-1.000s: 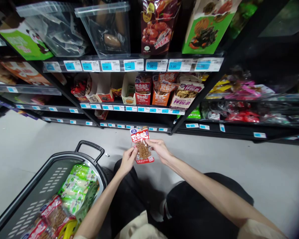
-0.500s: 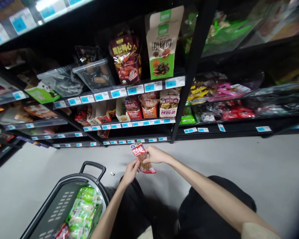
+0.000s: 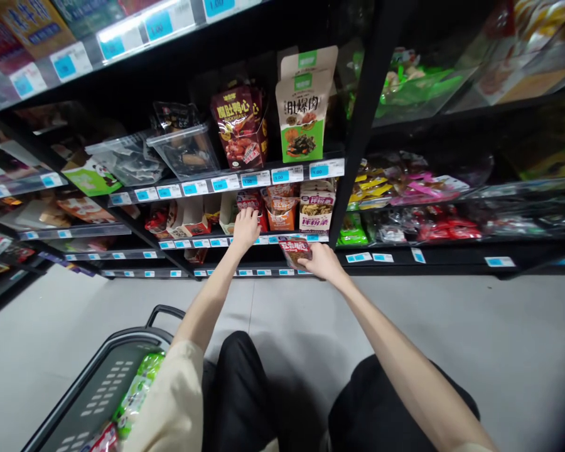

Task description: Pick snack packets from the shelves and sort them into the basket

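Observation:
My right hand [image 3: 324, 261] pinches a red snack packet [image 3: 292, 250] with white lettering and a clear window showing brown food. It is in front of the bottom shelves, below an orange packet box [image 3: 281, 213]. My left hand [image 3: 246, 227] reaches to the lower shelf, over the front of a row of red packets [image 3: 260, 218] that look similar. Its fingers point forward and are slightly bent; their tips are partly hidden against the packets. Beside that hand, on the left, is an open cream-coloured display box [image 3: 226, 216].
A dark shopping basket [image 3: 106, 370] with green packets [image 3: 139, 392] stands at my left. White-and-purple packs [image 3: 316, 212] stand right of the orange ones. Above is a shelf edge with price labels [image 3: 226, 183]. A black upright [image 3: 356, 138] divides the shelving. Grey floor [image 3: 263, 307] lies below.
My left hand has let go of the held packet and moved up and forward to the red packets on the shelf. My right hand has carried its packet forward and right, towards the shelf.

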Action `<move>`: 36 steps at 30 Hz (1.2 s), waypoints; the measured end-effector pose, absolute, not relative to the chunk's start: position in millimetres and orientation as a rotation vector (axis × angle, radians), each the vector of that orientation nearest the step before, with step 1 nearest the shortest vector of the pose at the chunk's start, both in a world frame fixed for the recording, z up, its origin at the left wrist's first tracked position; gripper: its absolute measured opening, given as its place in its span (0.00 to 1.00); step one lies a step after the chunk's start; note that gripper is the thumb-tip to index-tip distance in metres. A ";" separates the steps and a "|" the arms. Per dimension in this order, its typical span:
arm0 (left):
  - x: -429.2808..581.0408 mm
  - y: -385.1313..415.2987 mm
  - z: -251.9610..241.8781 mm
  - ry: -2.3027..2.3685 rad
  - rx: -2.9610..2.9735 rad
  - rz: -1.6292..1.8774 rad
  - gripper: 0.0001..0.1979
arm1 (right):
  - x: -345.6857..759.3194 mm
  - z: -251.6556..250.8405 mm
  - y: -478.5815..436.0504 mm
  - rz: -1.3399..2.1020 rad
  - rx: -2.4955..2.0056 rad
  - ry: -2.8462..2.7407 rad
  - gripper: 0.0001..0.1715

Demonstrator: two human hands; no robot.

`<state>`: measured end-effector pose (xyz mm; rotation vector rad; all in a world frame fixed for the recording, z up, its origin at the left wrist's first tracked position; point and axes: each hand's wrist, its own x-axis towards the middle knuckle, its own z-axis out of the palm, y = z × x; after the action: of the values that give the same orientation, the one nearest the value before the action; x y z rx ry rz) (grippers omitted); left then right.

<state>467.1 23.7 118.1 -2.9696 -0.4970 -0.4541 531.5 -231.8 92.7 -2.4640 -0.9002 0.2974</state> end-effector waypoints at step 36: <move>480.2 22.5 106.2 -0.560 -2.921 -0.309 0.16 | 560.0 116.3 -69.7 -0.019 -1.587 -0.801 0.14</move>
<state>480.2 22.5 106.2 -2.9211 -0.5599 -0.3086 560.0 -69.7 116.3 -1.5872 -0.8007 -0.0190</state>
